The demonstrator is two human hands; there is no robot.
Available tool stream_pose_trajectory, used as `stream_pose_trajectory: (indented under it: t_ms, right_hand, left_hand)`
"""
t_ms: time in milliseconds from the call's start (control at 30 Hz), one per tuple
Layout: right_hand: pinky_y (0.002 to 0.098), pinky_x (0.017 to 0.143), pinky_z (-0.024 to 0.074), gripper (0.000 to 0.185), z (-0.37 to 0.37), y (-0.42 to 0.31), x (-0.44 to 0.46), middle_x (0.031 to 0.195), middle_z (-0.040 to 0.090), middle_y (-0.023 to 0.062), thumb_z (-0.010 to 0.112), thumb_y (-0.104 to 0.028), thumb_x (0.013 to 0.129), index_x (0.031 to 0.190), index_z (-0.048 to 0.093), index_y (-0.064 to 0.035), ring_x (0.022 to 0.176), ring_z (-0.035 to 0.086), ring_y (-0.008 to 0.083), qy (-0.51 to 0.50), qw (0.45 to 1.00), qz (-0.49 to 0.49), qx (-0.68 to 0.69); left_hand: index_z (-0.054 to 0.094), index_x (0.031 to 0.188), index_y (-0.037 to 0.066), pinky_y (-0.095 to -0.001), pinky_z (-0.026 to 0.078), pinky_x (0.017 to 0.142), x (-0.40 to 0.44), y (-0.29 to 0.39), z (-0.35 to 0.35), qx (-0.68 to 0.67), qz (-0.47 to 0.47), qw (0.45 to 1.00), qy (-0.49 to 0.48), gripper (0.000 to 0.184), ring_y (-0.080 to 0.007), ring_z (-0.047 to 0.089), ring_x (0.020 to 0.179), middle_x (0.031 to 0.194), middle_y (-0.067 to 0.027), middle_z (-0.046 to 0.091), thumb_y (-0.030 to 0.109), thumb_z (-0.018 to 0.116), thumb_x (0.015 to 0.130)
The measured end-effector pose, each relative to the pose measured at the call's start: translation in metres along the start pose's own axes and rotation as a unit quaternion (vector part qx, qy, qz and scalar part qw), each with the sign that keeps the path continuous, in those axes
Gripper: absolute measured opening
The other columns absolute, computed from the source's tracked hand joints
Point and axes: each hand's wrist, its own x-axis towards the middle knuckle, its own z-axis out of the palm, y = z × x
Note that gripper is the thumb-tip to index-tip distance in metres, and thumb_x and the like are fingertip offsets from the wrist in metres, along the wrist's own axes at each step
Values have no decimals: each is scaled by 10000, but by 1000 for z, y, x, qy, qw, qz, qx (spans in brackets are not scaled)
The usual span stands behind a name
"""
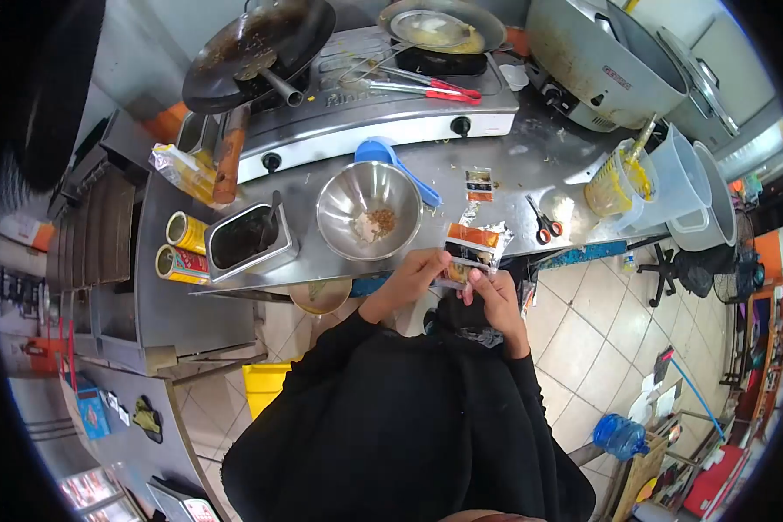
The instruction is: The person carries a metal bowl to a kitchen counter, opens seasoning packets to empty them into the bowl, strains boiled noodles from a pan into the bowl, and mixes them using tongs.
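Observation:
Between my left hand (418, 277) and my right hand (494, 300), at the counter's front edge, is a small printed sachet (457, 272), its ends pinched by the fingers of both. Just above it lie an orange and black packet (471, 237) and some torn silver foil. A steel bowl (369, 210) to the left holds a pale powder and brown granules. Red-handled scissors (544, 223) rest on the counter to the right. Another small packet (478, 185) lies farther back, beside a blue-handled utensil (398, 167).
Behind is a stove (348, 113) with a wok (257, 52), a pan and red tongs (431, 90). A steel container (252, 239) and two cans stand left. A yellow basket (611, 184) and clear jugs (675, 174) stand right.

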Motion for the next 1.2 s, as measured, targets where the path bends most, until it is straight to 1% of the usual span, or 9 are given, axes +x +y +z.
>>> stream_pose_trajectory:
  t_ms: [233,333,433,533,733,933,1033,1133,1200]
  right_hand:
    - [243,461,330,409,-2,-7,-7,532,477,16,407,-297,868,626,506,17,501,412,75,88,994,-6,-63]
    - [247,458,324,379,-5,-13,-10,521,461,29,428,-269,861,628,490,24,494,396,78,95,991,-25,-97]
    - [252,453,318,353,-1,-19,-12,522,452,42,445,-241,854,627,478,27,490,383,79,109,985,-38,-126]
    - [249,450,315,343,-5,-10,-11,522,450,44,456,-232,850,627,479,27,487,376,78,102,986,-35,-126]
    - [247,449,320,343,3,-17,-9,507,452,31,468,-242,845,625,493,21,491,376,68,109,992,-28,-60]
    - [239,473,340,288,-3,-14,-13,529,481,27,480,-223,838,697,533,23,514,400,68,83,991,-14,-103]
    - [233,466,333,301,-1,-11,-11,524,475,23,479,-224,839,671,519,23,507,397,65,93,989,-40,-104]
    - [233,470,336,307,-1,-10,-13,533,484,29,477,-227,840,673,525,26,512,405,64,113,988,-41,-99]
    - [232,476,342,298,-5,-23,-18,547,499,36,478,-223,840,693,538,29,521,415,63,98,989,-7,-112]
  left_hand:
    - [542,878,-7,-257,400,627,7,17,7,132,85,987,-27,233,-84,478,696,755,-58,552,204,447,851]
    - [541,876,-3,-250,395,625,8,15,19,-1,101,995,16,221,-87,471,682,726,-31,540,196,446,852]
    - [540,820,2,-253,389,640,4,7,13,-53,-38,997,-32,261,-81,476,688,750,-35,542,235,429,860]
    - [544,883,0,-241,392,667,2,2,1,9,-58,990,-127,276,-70,469,723,790,-36,544,245,417,865]
    - [541,925,11,-216,389,674,0,25,10,85,69,991,-72,268,-66,469,749,821,-29,544,242,416,868]
    - [471,1077,12,-238,401,719,-4,-21,13,-124,-91,984,-90,296,-94,477,850,972,-38,517,204,443,854]
    - [453,1102,9,-246,403,726,-2,5,17,1,50,997,-64,315,-97,476,868,1005,-43,505,206,447,856]
    - [511,1022,0,-261,389,793,-2,17,22,65,78,994,-40,232,-112,481,902,966,-55,523,137,454,844]
    - [495,1051,2,-258,388,794,-5,1,28,-111,-14,992,-59,257,-115,476,922,988,-57,523,147,461,841]
